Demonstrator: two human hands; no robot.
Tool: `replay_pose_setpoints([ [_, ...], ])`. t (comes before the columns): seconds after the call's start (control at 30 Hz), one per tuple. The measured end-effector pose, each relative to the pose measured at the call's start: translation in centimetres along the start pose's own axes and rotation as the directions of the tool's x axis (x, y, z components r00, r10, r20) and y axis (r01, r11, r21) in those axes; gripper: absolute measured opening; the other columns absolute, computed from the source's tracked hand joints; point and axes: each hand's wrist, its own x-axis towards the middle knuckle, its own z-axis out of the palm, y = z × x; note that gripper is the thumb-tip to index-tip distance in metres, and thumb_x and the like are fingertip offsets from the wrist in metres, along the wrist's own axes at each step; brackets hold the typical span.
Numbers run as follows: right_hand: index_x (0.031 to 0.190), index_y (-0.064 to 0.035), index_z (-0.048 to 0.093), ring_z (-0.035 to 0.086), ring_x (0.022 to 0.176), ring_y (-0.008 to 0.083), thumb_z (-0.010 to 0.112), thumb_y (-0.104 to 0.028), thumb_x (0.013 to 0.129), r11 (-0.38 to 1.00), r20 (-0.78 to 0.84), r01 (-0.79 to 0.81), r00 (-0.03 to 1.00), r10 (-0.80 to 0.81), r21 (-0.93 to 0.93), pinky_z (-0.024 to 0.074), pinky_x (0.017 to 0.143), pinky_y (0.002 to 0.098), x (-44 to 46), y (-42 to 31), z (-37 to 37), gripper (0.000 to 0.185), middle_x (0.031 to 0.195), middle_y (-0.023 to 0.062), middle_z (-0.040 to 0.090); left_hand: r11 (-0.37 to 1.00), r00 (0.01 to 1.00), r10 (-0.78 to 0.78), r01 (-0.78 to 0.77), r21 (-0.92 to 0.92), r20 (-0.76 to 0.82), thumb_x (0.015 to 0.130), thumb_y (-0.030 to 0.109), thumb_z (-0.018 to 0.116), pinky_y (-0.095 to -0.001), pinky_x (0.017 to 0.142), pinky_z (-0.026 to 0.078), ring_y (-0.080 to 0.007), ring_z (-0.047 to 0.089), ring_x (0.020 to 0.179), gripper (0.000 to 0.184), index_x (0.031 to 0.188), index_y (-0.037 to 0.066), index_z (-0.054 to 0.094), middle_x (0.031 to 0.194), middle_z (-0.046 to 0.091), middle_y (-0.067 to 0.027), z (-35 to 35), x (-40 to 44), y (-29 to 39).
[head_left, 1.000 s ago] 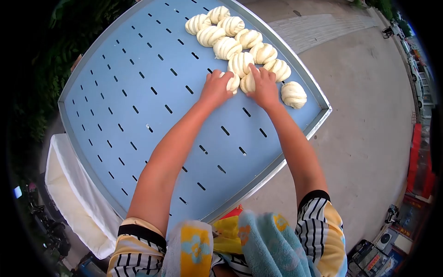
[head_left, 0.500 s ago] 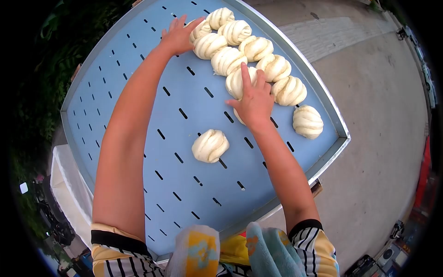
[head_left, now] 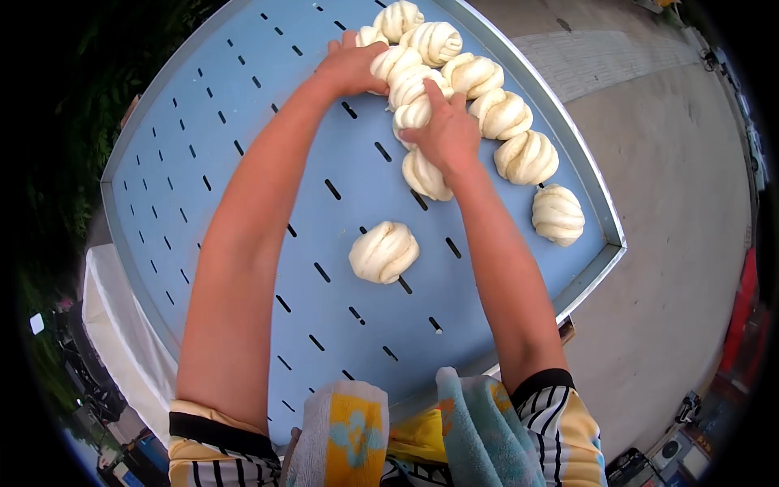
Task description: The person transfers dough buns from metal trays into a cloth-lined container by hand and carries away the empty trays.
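Pale twisted buns stand in two rows along the right part of a blue slotted tray (head_left: pixel 308 235). My left hand (head_left: pixel 353 67) is at the far end of the left row, open, its thumb and index finger apart against the side of a twisted bun (head_left: pixel 395 62). Over the middle of the same row, my right hand (head_left: pixel 449 134) has its thumb and index finger around another twisted bun (head_left: pixel 410 118); its other fingers are partly hidden. Just below that hand sits a further bun (head_left: pixel 426 175). A single bun (head_left: pixel 385 252) lies apart, nearer to me.
The tray has a raised metal rim (head_left: pixel 604 264). Another bun (head_left: pixel 558 215) sits near its right corner. Towel ends (head_left: pixel 349 430) hang at my chest. White cloth (head_left: pixel 126 316) lies beyond the left edge, and concrete ground (head_left: pixel 649 162) spreads to the right.
My left hand has come right and nearer, against the buns. My right hand has moved slightly away from me, and the bun beneath it has shifted left and away. The view has shifted slightly.
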Motion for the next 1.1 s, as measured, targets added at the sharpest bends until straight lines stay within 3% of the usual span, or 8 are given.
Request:
replay_pose_setpoints([
  [0.23,0.124,-0.0083,0.063,0.066,0.096,0.0337,0.074,-0.02,0.073,0.931,0.021,0.328,0.942,-0.335,0.157,0.0535,0.083,0.0436,-4.4,-4.6,2.5,0.053,0.115,0.0137,0.06,0.991,0.966,-0.098,0.074,-0.109,-0.24,0.072,0.022,0.073,-0.0413,0.098,0.046,-0.0359,0.053,0.107,0.039,0.111,0.02,0.071,0.125,0.05,-0.015,0.7,-8.0,-5.2],
  [0.37,0.121,-0.0125,0.064,0.066,0.094,0.0302,0.073,-0.016,0.074,0.822,0.227,0.56,0.792,-0.567,0.098,0.0547,0.078,0.0423,-8.5,-9.4,3.5,0.048,0.113,0.0108,0.058,0.92,0.984,-0.163,0.126,-0.371,-0.069,0.08,0.022,0.072,-0.0405,0.094,0.048,-0.0317,0.055,0.11,0.036,0.115,0.018,0.065,0.122,0.054,-0.0122,-0.7,-18.8,-10.9],
  [0.47,0.124,-0.0183,0.063,0.068,0.089,0.0276,0.072,-0.015,0.075,0.833,0.237,0.551,0.803,-0.546,0.051,0.0554,0.073,0.04,-11.4,-11.5,4.4,0.05,0.113,0.0077,0.057,0.927,0.974,-0.214,0.178,-0.329,-0.075,0.083,0.025,0.073,-0.0407,0.097,0.047,-0.0299,0.056,0.114,0.045,0.126,0.018,0.061,0.125,0.056,-0.012,-3.2,-24.3,-11.0],
  [0.6,0.143,-0.0247,0.047,0.046,0.13,0.0302,0.078,-0.027,0.077,0.817,0.258,0.555,0.822,-0.508,-0.158,0.0395,0.104,0.0528,-13.9,-9.8,3.3,0.073,0.141,0.0096,0.044,0.92,0.966,-0.008,-0.093,-0.381,-0.257,0.084,0.026,0.074,-0.0419,0.101,0.045,-0.0306,0.052,0.123,0.053,0.133,0.018,0.057,0.133,0.055,-0.0125,-1.4,-22.9,-11.0],
  [0.8,0.151,-0.0206,0.033,0.029,0.141,0.0384,0.087,-0.043,0.066,0.943,0.185,0.33,0.925,-0.333,0.047,0.0298,0.11,0.0569,-19.2,-4.2,1.1,0.104,0.152,0.0172,0.032,0.962,0.957,0.155,-0.203,-0.182,-0.247,0.083,0.025,0.074,-0.0416,0.105,0.044,-0.0346,0.047,0.127,0.048,0.129,0.025,0.06,0.145,0.043,-0.0127,2.6,-20.2,-2.0],
  [0.9,0.146,-0.0182,0.041,0.039,0.134,0.0384,0.087,-0.034,0.069,0.936,0.046,0.271,0.956,-0.288,0.226,0.039,0.105,0.0507,-18.0,-5.4,2.5,0.091,0.149,0.0172,0.035,0.978,0.999,-0.039,0.039,-0.205,0.003,0.081,0.02,0.073,-0.0421,0.102,0.046,-0.039,0.047,0.121,0.041,0.121,0.025,0.064,0.143,0.041,-0.0128,2.2,-17.1,-0.1],
  [1.0,0.136,-0.0158,0.052,0.047,0.126,0.0373,0.086,-0.025,0.071,0.955,0.172,0.189,0.958,-0.23,0.229,0.0468,0.097,0.0437,-15.4,-5.9,2.5,0.073,0.143,0.017,0.039,0.979,0.929,0.062,-0.127,-0.157,-0.365,0.078,0.012,0.071,-0.0433,0.1,0.047,-0.041,0.048,0.115,0.038,0.115,0.021,0.067,0.138,0.043,-0.0136,3.2,-18.2,-5.1],
  [1.1,0.117,-0.0129,0.062,0.049,0.124,0.034,0.082,-0.007,0.071,0.868,0.086,0.274,0.938,-0.337,0.414,0.0488,0.095,0.0431,-15.3,-4.3,1.5,0.051,0.139,0.0136,0.042,0.962,0.957,-0.008,-0.072,-0.265,-0.29,0.075,0.004,0.069,-0.0421,0.105,0.044,-0.0388,0.046,0.121,0.044,0.116,0.02,0.067,0.138,0.042,-0.0145,-1.8,-24.7,-12.1],
])
